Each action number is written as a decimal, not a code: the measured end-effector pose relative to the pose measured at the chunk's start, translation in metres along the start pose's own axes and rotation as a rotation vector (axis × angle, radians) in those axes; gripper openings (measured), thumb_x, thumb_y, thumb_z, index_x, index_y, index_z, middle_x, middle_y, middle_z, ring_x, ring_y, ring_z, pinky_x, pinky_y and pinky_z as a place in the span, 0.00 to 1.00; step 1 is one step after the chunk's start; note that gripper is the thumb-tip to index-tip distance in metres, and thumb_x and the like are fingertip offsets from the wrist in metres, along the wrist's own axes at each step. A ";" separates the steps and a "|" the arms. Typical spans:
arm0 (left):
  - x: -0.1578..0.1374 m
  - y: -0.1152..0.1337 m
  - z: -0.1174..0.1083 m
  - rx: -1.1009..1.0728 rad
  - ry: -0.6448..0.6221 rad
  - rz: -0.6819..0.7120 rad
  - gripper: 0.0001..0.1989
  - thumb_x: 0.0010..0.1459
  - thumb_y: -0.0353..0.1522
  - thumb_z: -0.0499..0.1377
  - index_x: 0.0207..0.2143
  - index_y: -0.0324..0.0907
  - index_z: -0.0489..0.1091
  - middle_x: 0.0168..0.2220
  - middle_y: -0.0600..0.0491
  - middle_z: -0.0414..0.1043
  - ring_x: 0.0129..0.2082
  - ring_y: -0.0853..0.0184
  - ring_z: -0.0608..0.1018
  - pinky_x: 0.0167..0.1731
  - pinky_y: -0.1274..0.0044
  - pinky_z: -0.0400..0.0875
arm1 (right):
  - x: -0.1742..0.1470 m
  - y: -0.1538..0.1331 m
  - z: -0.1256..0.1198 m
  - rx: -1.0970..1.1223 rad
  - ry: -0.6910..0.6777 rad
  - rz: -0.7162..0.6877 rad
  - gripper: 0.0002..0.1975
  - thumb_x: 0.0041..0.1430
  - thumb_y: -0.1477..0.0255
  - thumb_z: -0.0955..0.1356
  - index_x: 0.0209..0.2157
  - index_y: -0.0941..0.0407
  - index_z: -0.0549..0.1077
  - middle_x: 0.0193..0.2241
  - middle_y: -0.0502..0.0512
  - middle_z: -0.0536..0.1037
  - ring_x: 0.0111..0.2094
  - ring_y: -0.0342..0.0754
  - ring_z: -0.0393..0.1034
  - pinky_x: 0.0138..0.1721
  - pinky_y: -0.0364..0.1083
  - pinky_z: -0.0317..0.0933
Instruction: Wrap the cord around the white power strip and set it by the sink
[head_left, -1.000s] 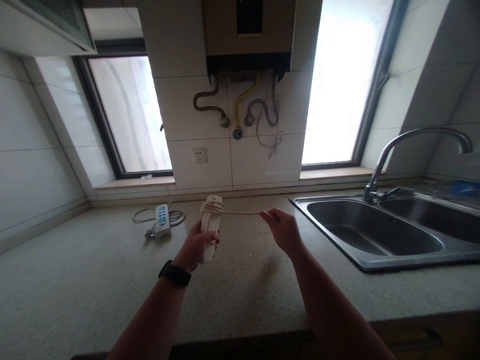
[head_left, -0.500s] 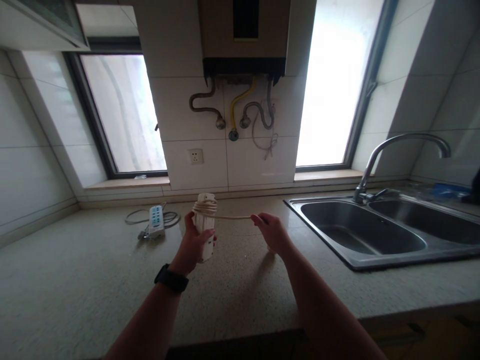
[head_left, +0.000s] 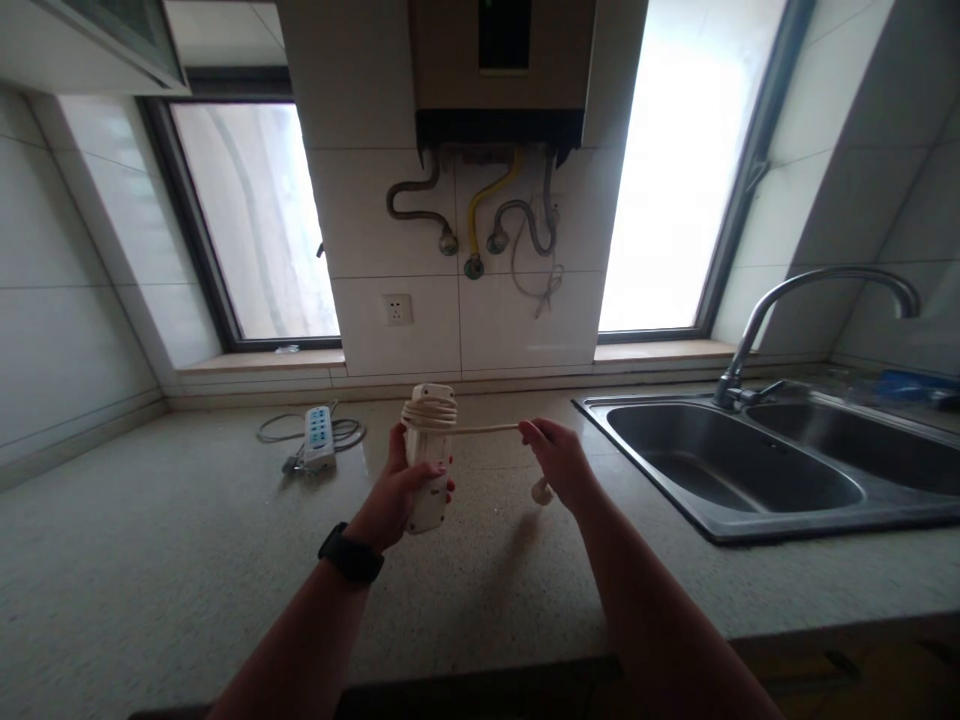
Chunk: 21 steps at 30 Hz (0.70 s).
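My left hand [head_left: 401, 490] is closed around a white power strip [head_left: 429, 505], held upright above the counter with its screwed back side toward me. Several turns of its pale cord [head_left: 430, 414] are wound about the strip's upper part. From there the cord runs taut and level to my right hand [head_left: 556, 455], whose fingers pinch it. Below my right hand hangs the cord's plug [head_left: 541, 491], partly hidden by the hand. A second power strip [head_left: 319, 437], with blue-green socket faces and a grey cord, lies on the counter to the left.
A double steel sink [head_left: 720, 460] with a curved faucet [head_left: 817, 275] is set into the speckled counter [head_left: 225, 570] on the right. On the tiled wall are a socket [head_left: 397, 309] and a water heater [head_left: 499, 60] with hoses. Windows stand on both sides.
The view has shifted slightly, and both hands with the power strip appear a little farther right. The strip has turned somewhat, and more of the plug shows below my right hand.
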<state>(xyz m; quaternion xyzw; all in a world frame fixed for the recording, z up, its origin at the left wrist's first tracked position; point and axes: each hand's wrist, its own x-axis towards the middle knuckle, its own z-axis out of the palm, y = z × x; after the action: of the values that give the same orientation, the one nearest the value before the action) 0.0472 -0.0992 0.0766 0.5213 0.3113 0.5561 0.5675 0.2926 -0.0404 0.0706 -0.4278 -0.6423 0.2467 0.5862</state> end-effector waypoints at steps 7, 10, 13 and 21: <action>-0.004 0.005 0.006 -0.034 -0.028 -0.012 0.30 0.54 0.31 0.61 0.55 0.54 0.50 0.40 0.53 0.70 0.29 0.64 0.79 0.27 0.71 0.74 | -0.005 -0.003 0.003 -0.051 -0.130 -0.034 0.21 0.61 0.54 0.63 0.23 0.56 0.66 0.17 0.45 0.60 0.19 0.41 0.52 0.21 0.42 0.47; 0.001 0.000 0.004 0.094 0.091 0.059 0.31 0.53 0.33 0.62 0.54 0.54 0.49 0.37 0.56 0.67 0.25 0.68 0.77 0.23 0.76 0.72 | -0.013 -0.018 0.005 -0.209 -0.145 -0.220 0.15 0.67 0.63 0.59 0.31 0.56 0.70 0.25 0.50 0.71 0.26 0.44 0.64 0.29 0.42 0.56; 0.009 -0.008 0.000 0.245 0.156 0.095 0.32 0.53 0.32 0.62 0.55 0.52 0.48 0.35 0.57 0.66 0.23 0.69 0.75 0.21 0.78 0.70 | -0.020 -0.034 0.014 -0.394 -0.170 -0.442 0.11 0.66 0.72 0.58 0.42 0.55 0.71 0.36 0.55 0.76 0.36 0.47 0.69 0.38 0.45 0.59; 0.011 -0.008 -0.004 0.745 0.218 0.365 0.31 0.55 0.27 0.58 0.59 0.43 0.50 0.41 0.49 0.70 0.34 0.65 0.76 0.36 0.72 0.70 | -0.045 -0.071 0.041 -0.610 -0.437 -0.628 0.10 0.64 0.74 0.60 0.44 0.53 0.69 0.32 0.51 0.78 0.32 0.47 0.72 0.35 0.46 0.56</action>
<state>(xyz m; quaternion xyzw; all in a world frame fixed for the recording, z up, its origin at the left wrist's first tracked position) 0.0485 -0.0866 0.0704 0.6753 0.4517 0.5489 0.1966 0.2319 -0.1069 0.0963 -0.3038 -0.8913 -0.0576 0.3315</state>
